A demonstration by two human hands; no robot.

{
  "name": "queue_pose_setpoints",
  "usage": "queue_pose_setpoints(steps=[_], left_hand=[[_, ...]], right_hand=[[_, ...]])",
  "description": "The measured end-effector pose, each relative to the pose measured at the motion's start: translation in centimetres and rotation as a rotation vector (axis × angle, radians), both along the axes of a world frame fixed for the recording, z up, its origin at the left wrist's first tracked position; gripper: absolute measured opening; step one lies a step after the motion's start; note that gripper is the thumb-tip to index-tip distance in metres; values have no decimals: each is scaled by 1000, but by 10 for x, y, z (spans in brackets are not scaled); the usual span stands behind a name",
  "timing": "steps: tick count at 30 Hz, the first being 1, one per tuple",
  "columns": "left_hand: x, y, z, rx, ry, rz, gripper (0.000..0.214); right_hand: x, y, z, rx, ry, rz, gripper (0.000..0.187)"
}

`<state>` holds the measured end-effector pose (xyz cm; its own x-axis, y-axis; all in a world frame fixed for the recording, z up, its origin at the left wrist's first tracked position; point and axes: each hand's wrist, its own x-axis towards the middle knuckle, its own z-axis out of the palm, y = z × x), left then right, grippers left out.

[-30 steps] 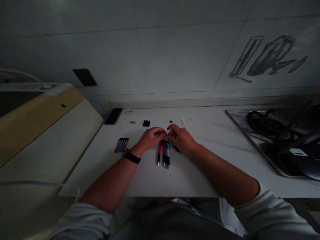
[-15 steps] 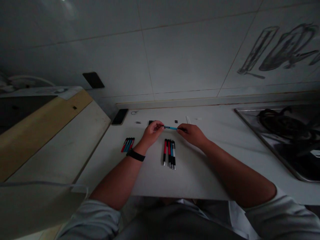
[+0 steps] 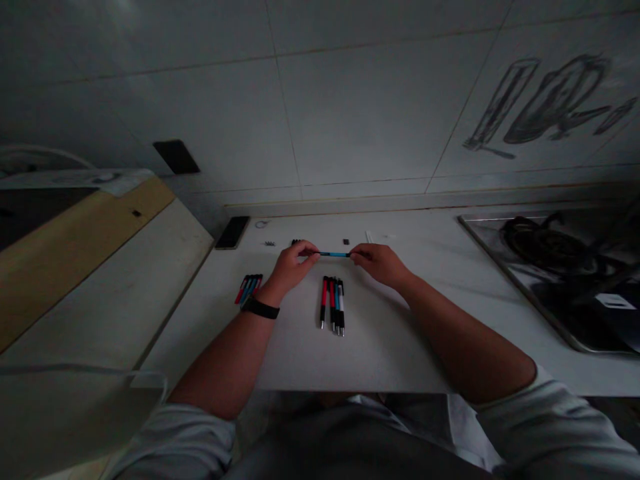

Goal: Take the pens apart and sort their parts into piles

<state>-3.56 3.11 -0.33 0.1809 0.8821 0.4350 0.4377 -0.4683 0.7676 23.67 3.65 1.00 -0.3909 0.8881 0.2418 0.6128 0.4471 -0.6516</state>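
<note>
A blue pen [image 3: 336,255] with dark ends is held level above the counter, stretched between both hands. My left hand [image 3: 296,261], with a black band on its wrist, pinches the pen's left end. At the other end, the fingers of my right hand [image 3: 377,260] are closed on it. Below the hands lie several pens [image 3: 332,305] in red, blue and white with black grips, tips toward me. To the left of my left wrist sits a row of red and blue pen parts [image 3: 249,289] with black ends. Some black pieces [image 3: 296,242] are partly hidden behind my left hand.
On the white counter [image 3: 350,367], a phone [image 3: 233,233] lies at the back left, near small springs [image 3: 270,244]. A small dark piece [image 3: 346,241] and a white strip [image 3: 369,237] lie behind the hands. A gas stove [image 3: 555,267] stands at right.
The view has shifted slightly, moving everything a little left in the picture. Both hands still hold the pen, which now lies closer to level.
</note>
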Motion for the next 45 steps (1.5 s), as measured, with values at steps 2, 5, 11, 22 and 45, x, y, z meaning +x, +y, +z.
queue_pose_setpoints(steps=[2, 5, 11, 22, 45], left_hand=[[-1, 1, -3, -11, -5, -6, 8], [-1, 4, -6, -33, -30, -10, 9], [-1, 6, -7, -22, -80, 1, 9], [-2, 5, -4, -9, -57, 14, 7], [-1, 4, -5, -6, -13, 7, 6]], right_hand=[[-1, 0, -1, 16, 21, -6, 23], [-4, -1, -1, 48, 82, -8, 16], [-4, -3, -2, 21, 69, -67, 23], [-4, -2, -7, -49, 50, -34, 23], [-6, -3, -8, -133, 2, 1, 19]])
